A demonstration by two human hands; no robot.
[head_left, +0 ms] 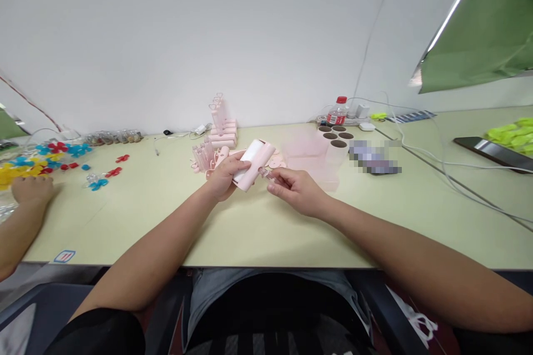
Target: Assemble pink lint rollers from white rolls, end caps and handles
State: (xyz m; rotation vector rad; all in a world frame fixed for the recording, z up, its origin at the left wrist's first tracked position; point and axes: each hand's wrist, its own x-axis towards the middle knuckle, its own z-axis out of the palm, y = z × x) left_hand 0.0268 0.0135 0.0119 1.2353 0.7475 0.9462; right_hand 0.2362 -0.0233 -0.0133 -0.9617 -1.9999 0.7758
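My left hand (226,176) is closed around a lint roller (254,165), a white roll in a pink curved casing, held tilted above the table. Close to the casing's right end, my right hand (297,188) pinches a small clear pinkish part (265,173). Whether that part touches the casing, I cannot tell. Behind my left hand stand several translucent pink handles (204,155) with loops. Flat pink pieces (277,161) lie just beyond the roller, partly hidden by it. To the right are translucent pink covers (306,150) and several upright white rolls (336,150) with brown cores.
Stacked pink casings (224,136) stand against the wall. A red-capped bottle (337,112), a phone (493,153) and white cables (443,163) are at right. Another person's hand (32,188) rests at left near colourful plastic pieces (62,150).
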